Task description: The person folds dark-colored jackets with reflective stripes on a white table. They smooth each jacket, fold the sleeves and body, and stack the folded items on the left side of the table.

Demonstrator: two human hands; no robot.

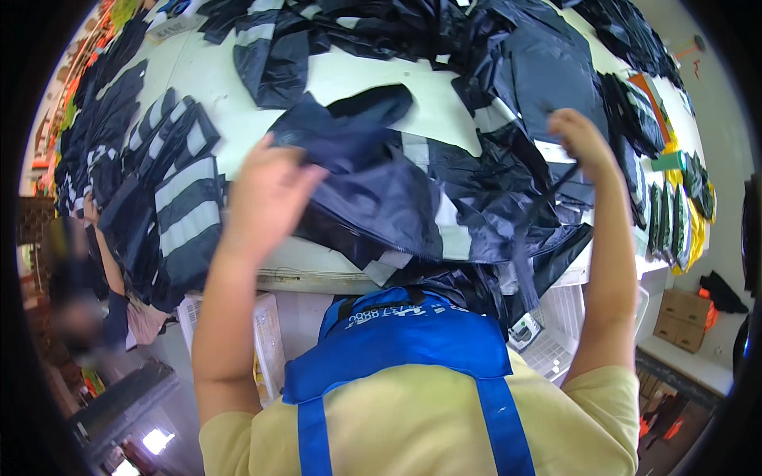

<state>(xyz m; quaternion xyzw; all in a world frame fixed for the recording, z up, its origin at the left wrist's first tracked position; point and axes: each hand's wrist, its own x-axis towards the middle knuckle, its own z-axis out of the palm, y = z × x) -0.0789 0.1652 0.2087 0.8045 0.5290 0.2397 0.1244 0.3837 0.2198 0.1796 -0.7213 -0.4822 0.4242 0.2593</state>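
Note:
A dark navy jacket [381, 198] with grey-white bands lies bunched on the white table, its lower part hanging over the near edge. My left hand [274, 190] is at the jacket's left side, next to its raised dark fabric [345, 131]. Motion smears its fingers, so I cannot make out whether they grip the cloth. Raised on the right, my right hand [579, 143] is closed on a narrow dark strip [549, 197]. That strip slants down and left across the shiny dark fabric. Whether it is joined to the jacket is unclear.
More dark banded garments [186, 198] lie at the left, and others [548, 63] across the back. Packed garments [671, 214] line the right. Below the table edge stand white plastic baskets [556, 349]. Another person's hand [91, 210] touches clothes at the far left.

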